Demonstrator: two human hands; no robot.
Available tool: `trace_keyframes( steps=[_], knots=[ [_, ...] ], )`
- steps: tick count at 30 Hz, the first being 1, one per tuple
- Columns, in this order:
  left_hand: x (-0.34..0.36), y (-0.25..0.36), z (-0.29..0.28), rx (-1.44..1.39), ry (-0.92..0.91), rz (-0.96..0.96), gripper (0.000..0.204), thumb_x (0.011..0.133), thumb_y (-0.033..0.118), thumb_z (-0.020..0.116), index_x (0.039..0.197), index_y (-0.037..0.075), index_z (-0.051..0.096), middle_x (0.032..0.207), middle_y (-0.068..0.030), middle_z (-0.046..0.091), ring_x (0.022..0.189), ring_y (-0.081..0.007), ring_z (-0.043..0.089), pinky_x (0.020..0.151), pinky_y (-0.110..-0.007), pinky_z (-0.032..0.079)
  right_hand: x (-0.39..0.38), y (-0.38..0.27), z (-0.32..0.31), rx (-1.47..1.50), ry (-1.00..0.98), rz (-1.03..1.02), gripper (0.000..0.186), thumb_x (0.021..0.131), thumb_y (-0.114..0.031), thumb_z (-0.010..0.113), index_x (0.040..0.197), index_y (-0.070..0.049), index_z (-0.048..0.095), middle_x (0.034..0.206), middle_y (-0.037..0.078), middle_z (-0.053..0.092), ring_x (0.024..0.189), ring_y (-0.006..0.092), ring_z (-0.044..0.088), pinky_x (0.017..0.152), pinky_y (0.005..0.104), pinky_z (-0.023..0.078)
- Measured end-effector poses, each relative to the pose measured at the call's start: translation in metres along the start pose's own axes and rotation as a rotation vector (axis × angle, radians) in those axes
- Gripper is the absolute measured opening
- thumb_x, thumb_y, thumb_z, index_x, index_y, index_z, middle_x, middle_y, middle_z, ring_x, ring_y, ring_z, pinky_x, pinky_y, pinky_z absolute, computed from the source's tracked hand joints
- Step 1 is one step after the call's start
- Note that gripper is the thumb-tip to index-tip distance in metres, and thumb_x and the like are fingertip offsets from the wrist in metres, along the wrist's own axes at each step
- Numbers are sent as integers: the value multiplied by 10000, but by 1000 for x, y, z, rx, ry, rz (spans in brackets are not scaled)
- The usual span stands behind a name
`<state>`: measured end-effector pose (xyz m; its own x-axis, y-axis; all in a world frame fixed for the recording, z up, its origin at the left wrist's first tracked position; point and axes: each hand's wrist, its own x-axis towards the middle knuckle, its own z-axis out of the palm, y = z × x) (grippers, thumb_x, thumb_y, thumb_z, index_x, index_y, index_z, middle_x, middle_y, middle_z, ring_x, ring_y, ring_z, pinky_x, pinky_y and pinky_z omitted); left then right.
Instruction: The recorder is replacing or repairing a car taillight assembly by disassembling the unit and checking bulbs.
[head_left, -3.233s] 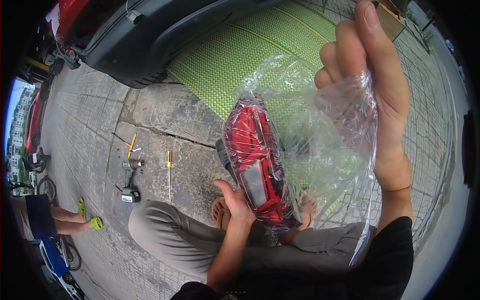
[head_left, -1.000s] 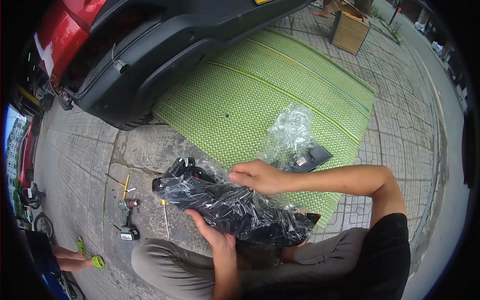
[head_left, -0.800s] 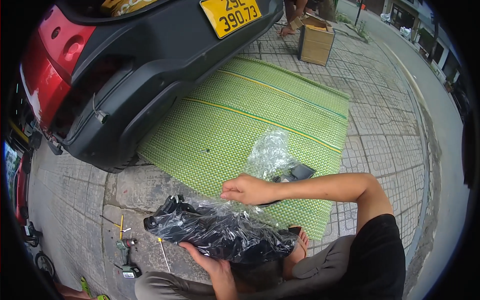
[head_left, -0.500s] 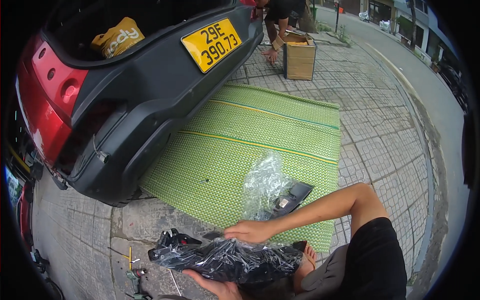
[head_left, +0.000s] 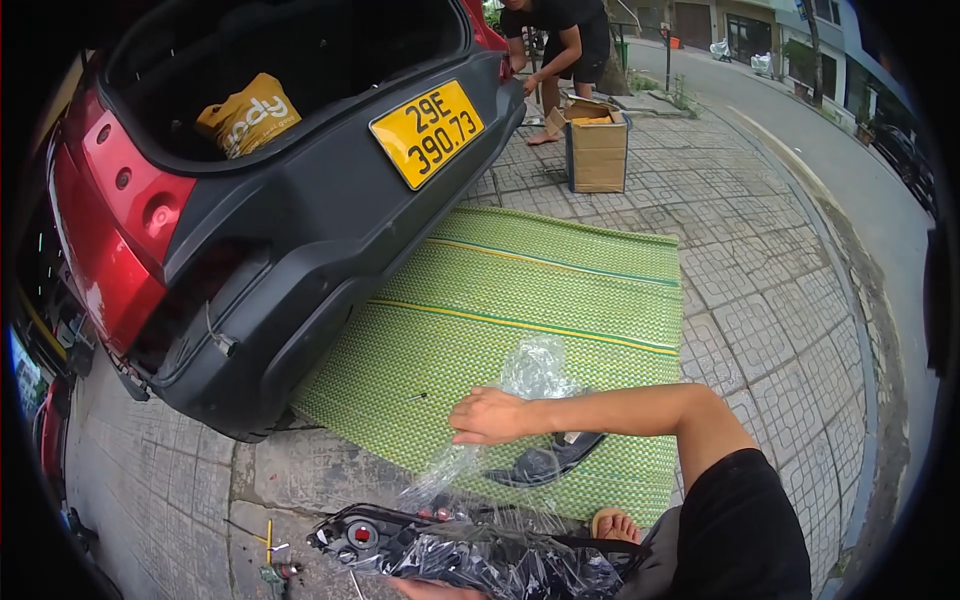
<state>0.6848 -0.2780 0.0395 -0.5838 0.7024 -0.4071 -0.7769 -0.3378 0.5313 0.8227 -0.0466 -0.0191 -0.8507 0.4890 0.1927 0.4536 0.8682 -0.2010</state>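
Observation:
A black tail light (head_left: 385, 540) lies across my lap, its round socket with a red centre showing at the left end. Clear plastic film still wraps much of its body. My left hand (head_left: 437, 588) supports it from beneath, most of the fingers hidden by the part. Above it, my right hand (head_left: 490, 415) is closed on the clear plastic film (head_left: 445, 470), which stretches up from the tail light. Beyond that hand, a crumpled clear plastic bag (head_left: 540, 365) rests on the mat, and a dark curved part (head_left: 545, 463) shows partly under my right forearm.
A green woven mat (head_left: 520, 300) covers the paving beside a red car's black rear bumper (head_left: 330, 225). The boot is open with a yellow bag (head_left: 250, 115) inside. A drill (head_left: 275, 578) lies at lower left. A co-worker (head_left: 560, 50) stands near a cardboard box (head_left: 597, 150).
My right hand has moved up off the tail light, drawing the film with it and uncovering the socket end. The co-worker has risen from a low bend, a hand now at the car.

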Motion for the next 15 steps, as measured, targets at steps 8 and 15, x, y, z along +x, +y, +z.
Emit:
trace_keyframes(
  steps=[8, 15],
  knots=[
    [10, -15, 11, -41, 27, -26, 665, 985, 642, 474, 1413, 137, 543, 1391, -82, 574, 1239, -292, 548, 1074, -480, 418, -8, -83, -6, 891, -157, -1, 610, 1072, -549, 313, 1323, -41, 537, 1425, 157, 458, 1361, 290, 433, 1122, 477, 357],
    [2, -7, 3, 20, 81, -91, 649, 984, 632, 481, 1407, 144, 545, 1395, -66, 562, 1260, -275, 514, 1109, -462, 361, -28, -133, 64, 1521, -481, 195, 711, 1062, -656, 256, 1189, -31, 572, 1156, 78, 556, 1089, 172, 530, 999, 365, 439]
  ],
)
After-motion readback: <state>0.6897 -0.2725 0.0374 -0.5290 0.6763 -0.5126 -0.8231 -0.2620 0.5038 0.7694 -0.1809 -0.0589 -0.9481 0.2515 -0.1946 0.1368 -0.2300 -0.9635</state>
